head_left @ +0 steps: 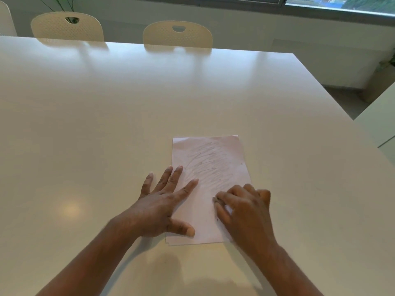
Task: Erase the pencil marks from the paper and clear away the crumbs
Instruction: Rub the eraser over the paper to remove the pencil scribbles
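Observation:
A white sheet of paper [233, 176] lies on the white table [128, 107] in front of me. Grey pencil scribbles [210, 161] cover its upper half. My left hand [162, 206] rests flat with fingers spread on the sheet's left edge, thumb on its lower left corner. My right hand [245, 210] is curled over the sheet's lower right part, fingertips pressed down. A small white piece, seemingly an eraser [228, 210], shows between its thumb and fingers. I cannot make out any crumbs.
Two cream chairs [67, 26] [177, 34] stand at the table's far edge. The table's right edge runs diagonally, with a gap to another white surface [380, 124] at the right. A window runs along the back wall.

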